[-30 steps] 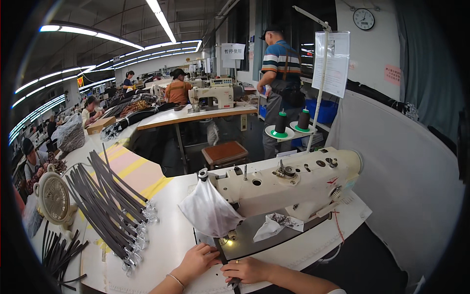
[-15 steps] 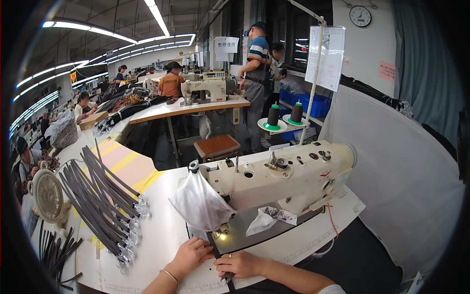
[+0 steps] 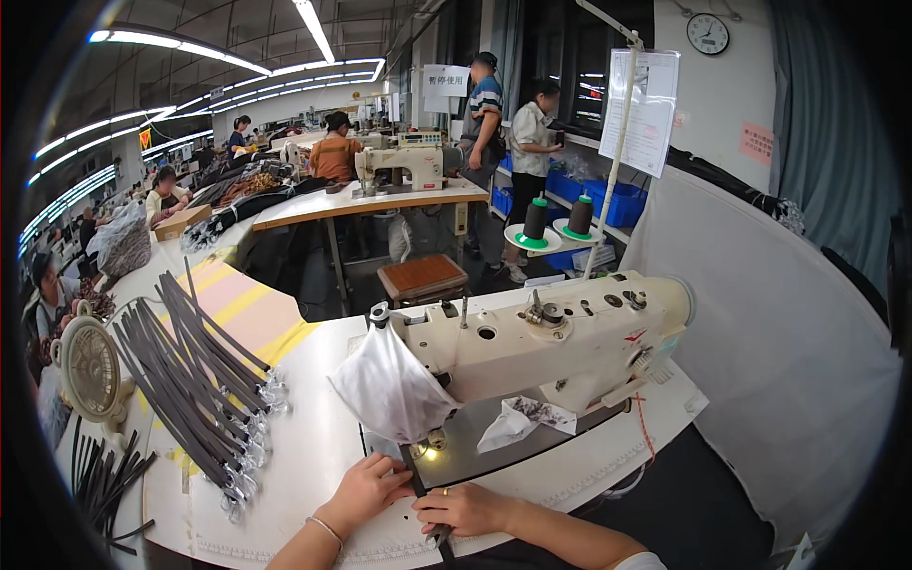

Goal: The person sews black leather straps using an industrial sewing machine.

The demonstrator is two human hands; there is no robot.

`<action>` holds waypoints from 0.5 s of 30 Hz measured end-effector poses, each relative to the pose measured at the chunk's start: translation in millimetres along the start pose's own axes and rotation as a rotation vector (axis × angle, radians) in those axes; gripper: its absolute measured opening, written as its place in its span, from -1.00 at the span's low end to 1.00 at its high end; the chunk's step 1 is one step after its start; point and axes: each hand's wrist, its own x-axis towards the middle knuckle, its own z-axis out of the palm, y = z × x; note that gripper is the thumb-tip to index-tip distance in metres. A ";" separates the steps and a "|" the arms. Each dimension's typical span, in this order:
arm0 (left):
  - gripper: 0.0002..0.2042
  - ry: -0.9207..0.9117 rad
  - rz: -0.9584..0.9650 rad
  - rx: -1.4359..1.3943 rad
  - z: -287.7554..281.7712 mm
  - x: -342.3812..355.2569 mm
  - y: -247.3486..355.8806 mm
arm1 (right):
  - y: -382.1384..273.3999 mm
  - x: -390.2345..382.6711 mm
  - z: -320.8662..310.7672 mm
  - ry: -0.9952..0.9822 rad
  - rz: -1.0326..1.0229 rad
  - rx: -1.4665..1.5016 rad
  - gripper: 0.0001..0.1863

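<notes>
A narrow black strap [image 3: 416,472] runs from under the needle end of the white sewing machine [image 3: 532,347] toward me. My left hand [image 3: 370,489] pinches the strap's left side just in front of the lit needle area. Closer to me, my right hand [image 3: 467,510], with a ring on one finger, is closed round the strap, whose near end hangs past the table edge. A white cloth [image 3: 394,385] drapes over the machine's head and hides most of the needle. On the machine bed lies a stained white rag [image 3: 525,423].
Dark straps with clear-wrapped ends [image 3: 195,389] lie in a bundle at left, beside a small fan [image 3: 93,366] and shorter black strips [image 3: 106,484]. Two thread cones [image 3: 535,223] stand behind the machine. A wooden stool [image 3: 423,275] and several people are farther back.
Both hands stay on the strap with barely any shift. In the background, the person in the striped shirt has moved left, and a person in white is more visible.
</notes>
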 end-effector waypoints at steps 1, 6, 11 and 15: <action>-0.73 0.004 0.000 -0.003 0.2 0.4 -0.6 | 0.7 0.2 -0.1 0.000 -0.001 0.001 -0.81; -0.73 -0.001 -0.005 -0.004 -0.7 1.5 0.2 | 0.8 -0.7 0.6 -0.013 0.013 0.006 -0.81; -0.72 0.004 -0.006 -0.010 -0.5 0.1 0.0 | 0.1 -0.9 0.8 -0.014 0.017 0.007 -0.81; -0.71 -0.016 -0.002 0.014 -2.4 0.9 0.5 | 0.7 -1.1 1.4 -0.014 0.012 0.014 -0.81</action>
